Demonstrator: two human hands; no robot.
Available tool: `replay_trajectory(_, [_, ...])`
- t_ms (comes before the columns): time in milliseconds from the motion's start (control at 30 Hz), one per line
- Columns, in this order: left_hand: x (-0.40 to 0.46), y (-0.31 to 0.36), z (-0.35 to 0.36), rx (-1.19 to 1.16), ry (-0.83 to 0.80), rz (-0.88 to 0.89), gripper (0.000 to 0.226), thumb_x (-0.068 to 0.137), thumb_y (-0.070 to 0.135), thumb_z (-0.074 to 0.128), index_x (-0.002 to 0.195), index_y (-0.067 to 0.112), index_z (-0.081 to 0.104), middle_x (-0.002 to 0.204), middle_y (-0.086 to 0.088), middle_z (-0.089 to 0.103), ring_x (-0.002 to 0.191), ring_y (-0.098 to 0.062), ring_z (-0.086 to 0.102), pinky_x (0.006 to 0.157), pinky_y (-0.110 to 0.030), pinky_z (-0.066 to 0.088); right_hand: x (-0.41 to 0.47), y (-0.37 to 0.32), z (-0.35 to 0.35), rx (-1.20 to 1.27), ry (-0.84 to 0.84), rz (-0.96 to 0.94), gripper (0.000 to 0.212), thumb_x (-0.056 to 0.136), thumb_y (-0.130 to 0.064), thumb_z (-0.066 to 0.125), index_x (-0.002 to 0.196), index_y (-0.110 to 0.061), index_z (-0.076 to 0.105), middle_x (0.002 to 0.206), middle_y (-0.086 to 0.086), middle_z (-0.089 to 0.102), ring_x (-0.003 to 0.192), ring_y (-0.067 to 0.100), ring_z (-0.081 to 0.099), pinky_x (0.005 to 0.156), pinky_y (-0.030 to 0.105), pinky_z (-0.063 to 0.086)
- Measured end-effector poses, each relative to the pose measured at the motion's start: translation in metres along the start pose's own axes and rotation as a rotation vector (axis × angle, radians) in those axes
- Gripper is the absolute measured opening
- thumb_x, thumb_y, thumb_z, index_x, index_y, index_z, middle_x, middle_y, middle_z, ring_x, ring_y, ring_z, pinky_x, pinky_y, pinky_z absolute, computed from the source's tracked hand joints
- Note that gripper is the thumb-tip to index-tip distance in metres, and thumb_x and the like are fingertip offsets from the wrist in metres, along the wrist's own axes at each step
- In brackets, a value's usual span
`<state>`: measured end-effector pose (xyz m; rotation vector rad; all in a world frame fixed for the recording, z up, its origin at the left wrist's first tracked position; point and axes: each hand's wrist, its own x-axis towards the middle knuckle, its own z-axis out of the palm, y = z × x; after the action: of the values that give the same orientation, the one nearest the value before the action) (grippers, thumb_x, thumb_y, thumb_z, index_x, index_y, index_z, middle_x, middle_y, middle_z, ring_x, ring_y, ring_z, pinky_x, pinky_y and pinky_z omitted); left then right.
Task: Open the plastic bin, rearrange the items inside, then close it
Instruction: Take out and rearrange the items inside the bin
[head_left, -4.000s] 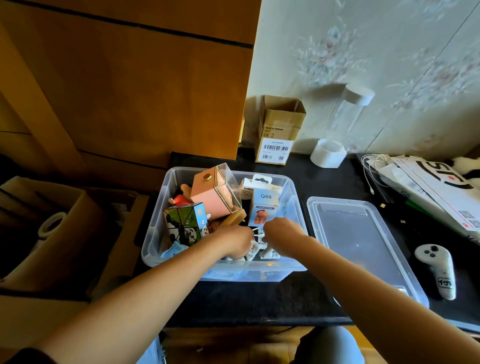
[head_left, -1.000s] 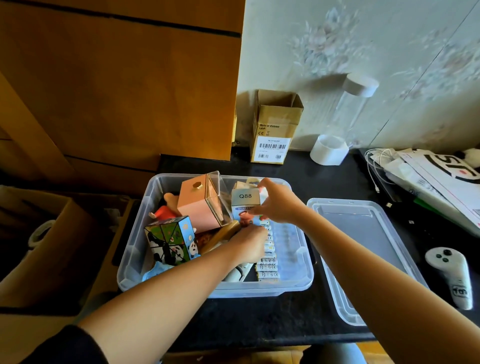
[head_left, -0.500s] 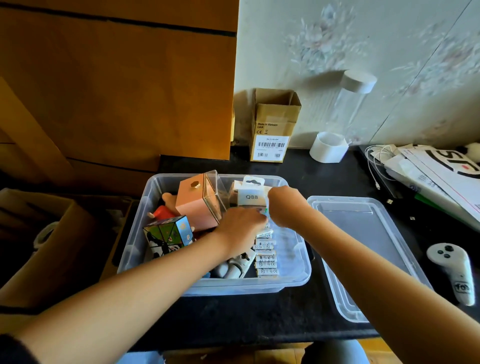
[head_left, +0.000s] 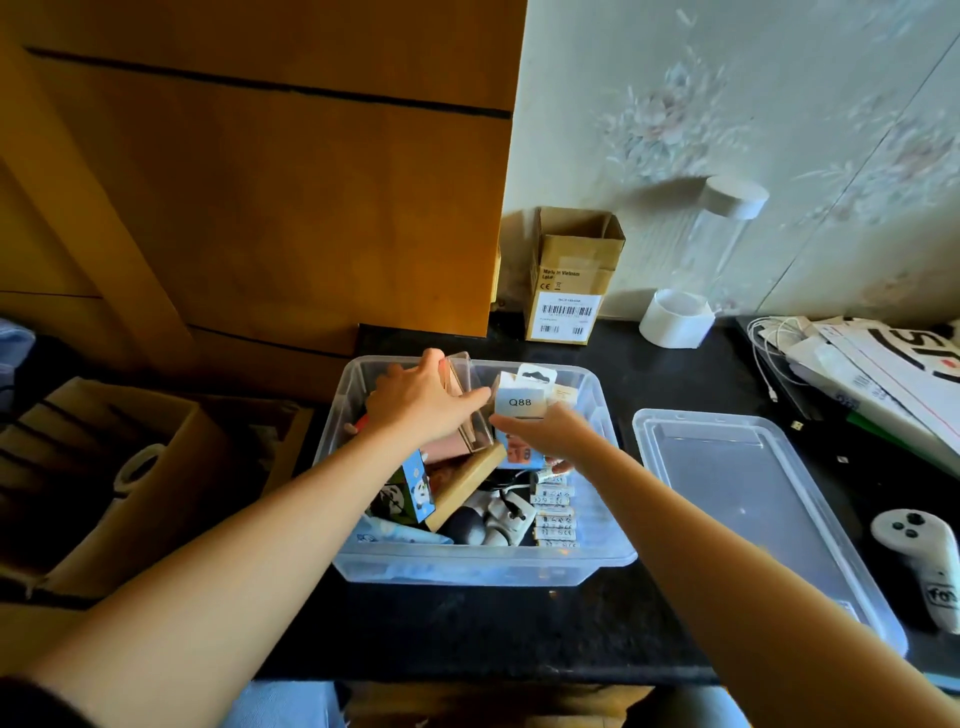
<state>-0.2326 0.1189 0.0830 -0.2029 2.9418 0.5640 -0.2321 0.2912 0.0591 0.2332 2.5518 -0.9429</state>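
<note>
Two bare hands reach into the open plastic bin (head_left: 597, 564), which sits on the dark countertop (head_left: 519, 634) with its clear lid (head_left: 748, 493) lying flat just to its right. The left hand (head_left: 421, 405) rests on top of the pink box (head_left: 452, 441) with the clear cover in the bin's far-left part, its fingers spread and laid over the box's top edge, thumb stretched toward the right; whether it truly grips the box or only presses on it I cannot tell. The right hand (head_left: 545, 431) is at the bin's far middle, just below the white Q88 package (head_left: 522, 402), which stands upright against the far wall. Its fingers curl downward, and their tips are hidden behind the hand, so I cannot tell whether they pinch the package or anything else.

Lower in the bin, a panda-print cube (head_left: 408, 493) lies at the left beside a wooden block (head_left: 467, 486), a white plug adapter (head_left: 506, 517) sits near the middle front, and a row of white batteries (head_left: 555, 512) runs along the right side.

Behind the bin a small cardboard box (head_left: 569, 280) (barcode label facing forward) stands by the wall, near a roll of white tape (head_left: 675, 317). A white controller (head_left: 924, 561) lies right of the lid.
</note>
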Motion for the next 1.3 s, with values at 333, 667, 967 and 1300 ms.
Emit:
replay_trajectory(333, [-0.031, -0.015, -0.042, -0.855, -0.096, 0.235, 0.037, 0.087, 0.032, 0.061, 0.122, 0.037, 0.051, 0.094, 0.010, 0.062, 0.075, 0.008, 0.061, 0.054, -0.003, 0.042, 0.000, -0.006, -0.014, -0.018, 0.019, 0.079, 0.041, 0.086, -0.050, 0.054, 0.102, -0.012, 0.054, 0.086, 0.003, 0.061, 0.075, 0.018, 0.061, 0.059, 0.027, 0.053])
replay_trajectory(667, [-0.050, 0.004, -0.032, -0.318, -0.643, 0.543, 0.045, 0.088, 0.030, 0.063, 0.130, 0.030, 0.048, 0.127, 0.005, 0.051, 0.113, -0.013, 0.051, 0.095, -0.030, 0.044, -0.005, -0.015, -0.019, 0.013, 0.045, 0.101, 0.033, 0.083, -0.048, 0.059, 0.086, -0.016, 0.050, 0.071, -0.001, 0.055, 0.067, 0.015, 0.062, 0.044, 0.018, 0.046])
replay_trajectory(967, [-0.034, 0.043, -0.041, 0.111, -0.470, 0.406, 0.037, 0.087, 0.050, 0.054, 0.078, 0.016, 0.063, 0.069, 0.003, 0.057, 0.064, -0.016, 0.052, 0.054, -0.028, 0.036, -0.002, -0.016, -0.014, 0.082, 0.193, 0.108, 0.041, 0.074, -0.055, 0.064, 0.075, -0.015, 0.056, 0.058, -0.003, 0.063, 0.051, 0.009, 0.061, 0.054, 0.016, 0.047])
replay_trajectory(1300, [-0.010, 0.070, 0.008, 0.265, -0.094, 0.439, 0.066, 0.081, 0.018, 0.073, 0.132, 0.016, 0.031, 0.129, -0.013, 0.036, 0.108, -0.035, 0.055, 0.069, -0.036, 0.039, -0.004, -0.003, -0.029, -0.105, -0.035, -0.001, 0.021, 0.091, -0.021, 0.059, 0.098, -0.001, 0.058, 0.088, 0.013, 0.065, 0.078, 0.020, 0.065, 0.075, 0.021, 0.055])
